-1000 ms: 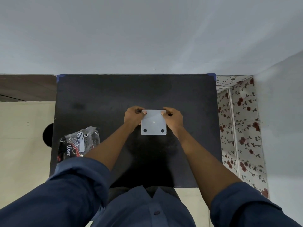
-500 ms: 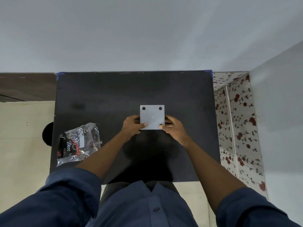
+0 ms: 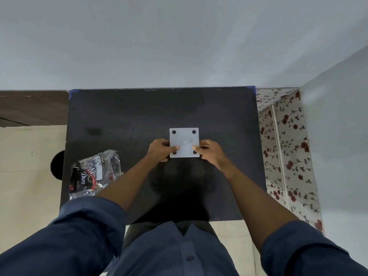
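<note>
White square plate (image 3: pixel 184 141) over the black table (image 3: pixel 119 120), close to the table's centre, a shade toward 1 o'clock. It is flat to the camera with edges square to the table. Four dark holes (image 3: pixel 173 132), one near each corner.

Left hand (image 3: pixel 160 149) at the plate's 8 o'clock corner. Its thumb lies on the top face by the near-left hole, its fingers are curled at the edge, and it pinches the plate.

Right hand (image 3: pixel 212 153) at the plate's 4 o'clock corner. Its thumb is on top by the near-right hole, its fingers are tucked alongside and under, and it also pinches the plate.

The far half of the plate, toward 12 o'clock, is free of both hands. Cannot tell whether the plate rests on the table or is held just above it.

Clear plastic bag (image 3: pixel 95 172) with a dark printed pack inside lies at 8 o'clock from the plate, near the table's left edge and well apart from the hands. Floral-patterned surface (image 3: pixel 286 146) runs past the table's 3 o'clock edge.
</note>
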